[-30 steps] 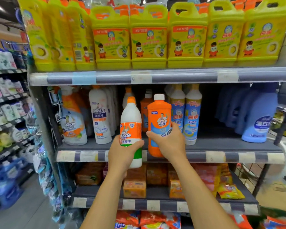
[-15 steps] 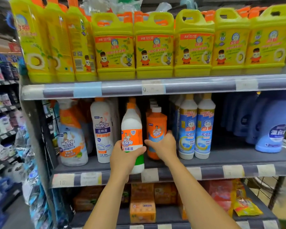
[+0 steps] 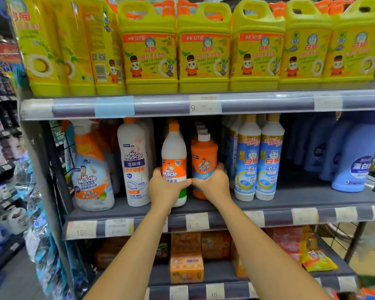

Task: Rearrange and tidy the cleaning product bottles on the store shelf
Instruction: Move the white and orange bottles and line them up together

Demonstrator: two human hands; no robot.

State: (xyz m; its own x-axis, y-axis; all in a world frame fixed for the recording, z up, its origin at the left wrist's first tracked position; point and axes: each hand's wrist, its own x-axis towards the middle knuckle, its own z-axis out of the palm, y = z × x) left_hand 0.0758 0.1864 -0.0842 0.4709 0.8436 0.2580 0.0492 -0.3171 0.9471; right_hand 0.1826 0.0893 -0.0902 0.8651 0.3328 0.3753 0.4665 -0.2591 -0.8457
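Observation:
On the middle shelf point(image 3: 290, 201) my left hand point(image 3: 166, 190) grips a white Mr Muscle bottle point(image 3: 174, 148) with an orange cap and label. It stands upright on the shelf. Right beside it my right hand point(image 3: 212, 186) grips an orange Mr Muscle bottle point(image 3: 204, 156) with a white cap, also upright, at the front of a row of similar orange bottles. The two bottles stand close together, almost touching.
To the left are a white toilet-cleaner bottle point(image 3: 134, 163) and a spray bottle point(image 3: 91, 169). To the right are two blue-labelled white bottles point(image 3: 260, 161) and blue bleach bottles point(image 3: 355, 156). Yellow jugs point(image 3: 204, 48) fill the top shelf; boxed soaps point(image 3: 186, 267) lie below.
Both hands have pushed their bottles back and in from the shelf's front edge. The orange bottle now stands in front of its row, and the white one sits on the shelf beside it.

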